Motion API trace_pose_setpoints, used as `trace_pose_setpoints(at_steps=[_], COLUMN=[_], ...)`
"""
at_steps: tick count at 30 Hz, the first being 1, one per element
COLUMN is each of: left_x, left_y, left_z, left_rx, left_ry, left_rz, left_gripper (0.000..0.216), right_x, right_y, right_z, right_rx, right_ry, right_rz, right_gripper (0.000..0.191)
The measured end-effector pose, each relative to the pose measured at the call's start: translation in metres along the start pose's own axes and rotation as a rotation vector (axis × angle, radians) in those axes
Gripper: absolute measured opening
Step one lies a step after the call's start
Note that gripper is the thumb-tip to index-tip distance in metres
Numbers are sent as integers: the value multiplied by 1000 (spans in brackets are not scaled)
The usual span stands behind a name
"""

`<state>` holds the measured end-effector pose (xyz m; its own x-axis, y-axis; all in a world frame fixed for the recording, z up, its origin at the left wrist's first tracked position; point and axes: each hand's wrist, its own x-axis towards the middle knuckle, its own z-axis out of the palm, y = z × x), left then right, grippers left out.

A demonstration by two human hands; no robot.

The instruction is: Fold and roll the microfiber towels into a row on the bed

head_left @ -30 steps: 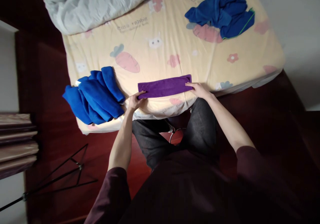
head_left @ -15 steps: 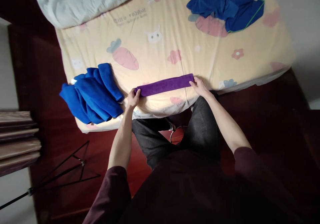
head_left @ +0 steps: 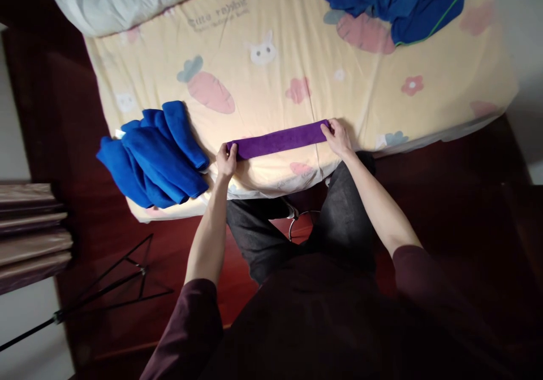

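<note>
Purple cloth (head_left: 280, 140), a long narrow strip, is at the near edge of the bed (head_left: 275, 100), toward the middle of that side. Long axis runs left-right, roughly parallel to the near edge, straight from one hand to the other. Left hand (head_left: 227, 159) has the left end, right hand (head_left: 338, 138) the right end, so neither is nearer; the cloth spans the gap between them. Fingers of both hands are clamped on the cloth, thumbs on the upper side; fingers underneath mostly hidden. Can't tell if the strip touches the sheet or sits just above it.

Blue cloth pile (head_left: 163, 159) is just beside the left hand, at the bed's near left corner. Blue garment with green edging (head_left: 403, 1) is well apart, toward the far right corner.

Vs 1.0 s ago: cloth was a wider band with a layer sticking out at the upper right; now narrower, edges even. Hands have moved from resting over the ends to gripping them. Camera view shifted slightly; pile unchanged on the bed.
</note>
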<state>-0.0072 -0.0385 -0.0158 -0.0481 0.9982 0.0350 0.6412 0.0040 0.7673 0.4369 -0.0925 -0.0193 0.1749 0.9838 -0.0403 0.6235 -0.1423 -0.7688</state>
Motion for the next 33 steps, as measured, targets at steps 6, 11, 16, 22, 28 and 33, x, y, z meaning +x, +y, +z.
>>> trace_pose_setpoints(at_steps=[6, 11, 16, 22, 28, 33], left_x=[-3, 2, 5, 19, -7, -90], left_y=[-1, 5, 20, 36, 70, 101], left_z=[1, 3, 4, 6, -9, 14], left_rx=[-3, 76, 223, 267, -87, -582], left_ry=[19, 35, 3, -56, 113, -115], left_rz=[-6, -35, -107, -167, -375, -659], left_gripper=[46, 47, 33, 23, 20, 9], right_x=[-6, -2, 6, 21, 44, 65], right_y=[-2, -3, -3, 1, -23, -58], right_z=[1, 5, 14, 16, -15, -36], right_rx=[-31, -46, -92, -153, -303, -302], right_ry=[4, 25, 103, 148, 87, -165], right_rz=[-28, -14, 68, 110, 65, -191], right_gripper=[64, 64, 53, 32, 27, 40])
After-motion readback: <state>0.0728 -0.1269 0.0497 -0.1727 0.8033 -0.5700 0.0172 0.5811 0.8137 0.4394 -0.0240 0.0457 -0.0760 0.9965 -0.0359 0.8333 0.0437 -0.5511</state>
